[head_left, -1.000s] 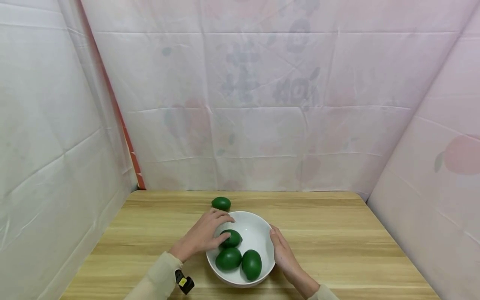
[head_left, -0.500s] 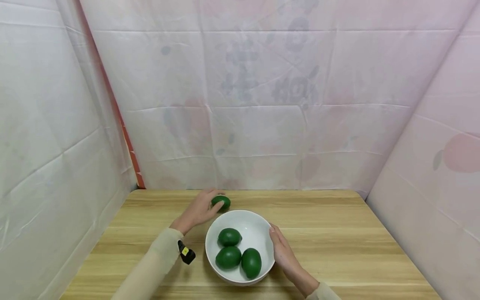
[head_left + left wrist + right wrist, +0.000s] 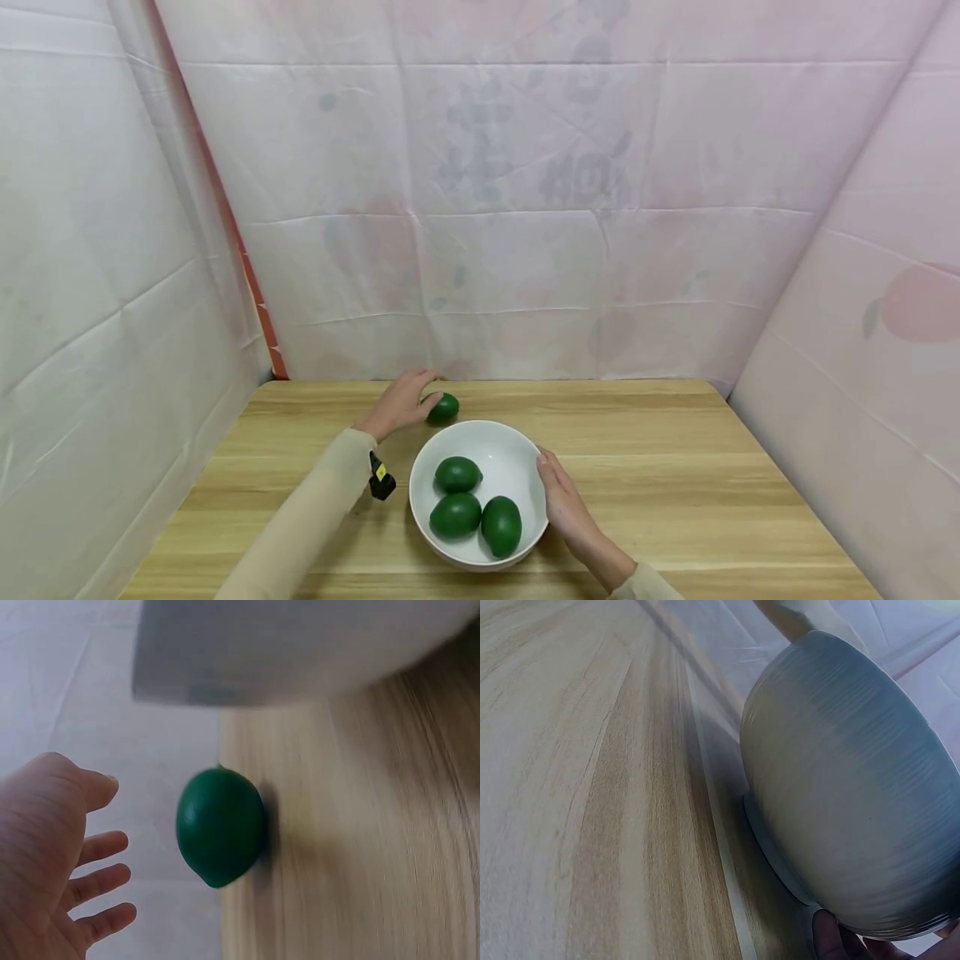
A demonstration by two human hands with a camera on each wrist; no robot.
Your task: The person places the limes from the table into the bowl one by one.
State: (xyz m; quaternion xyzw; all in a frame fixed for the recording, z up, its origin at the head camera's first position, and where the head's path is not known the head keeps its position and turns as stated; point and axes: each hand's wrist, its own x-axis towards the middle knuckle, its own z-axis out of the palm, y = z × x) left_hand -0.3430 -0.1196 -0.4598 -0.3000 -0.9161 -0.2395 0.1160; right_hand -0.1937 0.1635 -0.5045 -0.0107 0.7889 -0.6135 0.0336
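Note:
On the table's far part lies a green lime (image 3: 445, 407), also in the left wrist view as a whole lime (image 3: 221, 826) with a pointed tip. My left hand (image 3: 405, 402) is just left of it, fingers spread. The left wrist view shows a gap between this hand (image 3: 49, 862) and the lime. Nearer stands a white bowl (image 3: 517, 454) holding a back lime (image 3: 457, 475), a left lime (image 3: 455, 516) and a right lime (image 3: 501, 527). My right hand (image 3: 567, 506) grips the bowl's right side; in the right wrist view fingertips (image 3: 826, 934) show below the bowl (image 3: 847, 787).
The wooden table (image 3: 660, 475) extends on both sides of the bowl. A pale printed cloth (image 3: 510, 250) hangs behind its far edge, with more cloth at left and right. A black device (image 3: 381, 481) is strapped to the left wrist.
My left hand has moved from over the bowl to the far lime, then drawn slightly away to its left. The right hand stays on the bowl.

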